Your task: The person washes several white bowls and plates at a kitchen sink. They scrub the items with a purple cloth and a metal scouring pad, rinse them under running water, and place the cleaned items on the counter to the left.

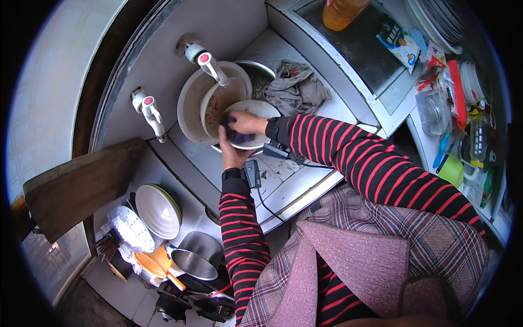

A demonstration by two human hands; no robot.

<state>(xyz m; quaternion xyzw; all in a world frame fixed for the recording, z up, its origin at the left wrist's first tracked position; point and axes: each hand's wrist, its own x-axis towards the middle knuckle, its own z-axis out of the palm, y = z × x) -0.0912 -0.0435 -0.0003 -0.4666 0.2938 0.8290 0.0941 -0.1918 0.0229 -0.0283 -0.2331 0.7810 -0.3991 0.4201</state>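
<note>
My left hand (233, 153) grips the left rim of a shallow white bowl (261, 107), thumb up at the edge. Inside this bowl, my right hand (247, 122) presses on a dark purple cloth or scrubber (243, 138); motion blur hides its exact kind. Behind the bowl, a smaller basin (222, 100) with dark bits stuck to its inside rests within a larger off-white basin (190, 102). A metal basin (259, 73) lies partly hidden beneath them. Crumpled grey cloth (296, 88) lies to the right of the basins.
Two white taps (212, 69) (152, 114) project from the wall, one over the basins. A wooden board (81, 188) leans at left. Bowls (157, 210), a saucepan (196, 263) and an orange strainer (155, 263) stand lower left. Stacked plates (435, 24) and a bottle (341, 14) sit upper right.
</note>
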